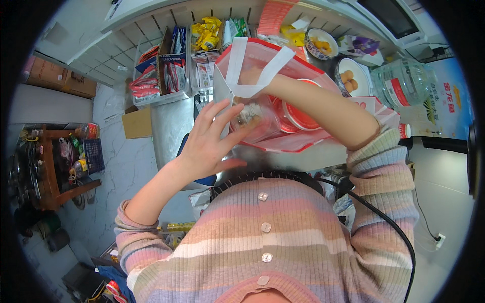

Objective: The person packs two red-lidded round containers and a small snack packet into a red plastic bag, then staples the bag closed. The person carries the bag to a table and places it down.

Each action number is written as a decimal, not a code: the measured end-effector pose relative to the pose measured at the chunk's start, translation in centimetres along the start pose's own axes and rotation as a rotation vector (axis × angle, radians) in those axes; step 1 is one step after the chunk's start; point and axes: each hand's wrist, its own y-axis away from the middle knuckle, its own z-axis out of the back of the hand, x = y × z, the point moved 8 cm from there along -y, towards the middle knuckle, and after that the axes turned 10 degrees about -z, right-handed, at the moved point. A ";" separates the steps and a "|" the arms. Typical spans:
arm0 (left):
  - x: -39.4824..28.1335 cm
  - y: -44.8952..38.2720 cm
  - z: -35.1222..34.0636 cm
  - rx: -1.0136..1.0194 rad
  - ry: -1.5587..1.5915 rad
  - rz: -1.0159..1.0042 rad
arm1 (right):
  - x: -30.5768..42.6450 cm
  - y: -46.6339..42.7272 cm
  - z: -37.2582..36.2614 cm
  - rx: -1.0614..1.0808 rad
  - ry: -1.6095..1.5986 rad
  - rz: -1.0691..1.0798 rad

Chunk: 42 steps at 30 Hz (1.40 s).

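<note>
A translucent red-and-white carrier bag [318, 142] with white strap handles [271, 72] lies on a metal worktop [166, 121]. Inside it are red round tubs with white rims [303, 115] and a clear container with pale contents [248, 113]. My right hand [252, 75] reaches into the bag behind the handles; its fingers are mostly hidden, so its hold cannot be told. My left hand [212, 138] hovers at the bag's left side, fingers spread, the fingertips overlapping the clear container in view. Nothing is seen in its grasp.
Clear bins [180, 96] of red, blue and yellow packets line the back. Behind the bag's right side stand a bowl of brown eggs [358, 91], a bowl with yellow food [324, 39] and a large clear plastic bottle [401, 83]. A black cable [382, 216] crosses my right sleeve.
</note>
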 end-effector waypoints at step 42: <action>1.9 0.5 -0.8 -0.593 0.255 0.400 | -10.4 21.2 13.6 -1.072 -0.248 -0.093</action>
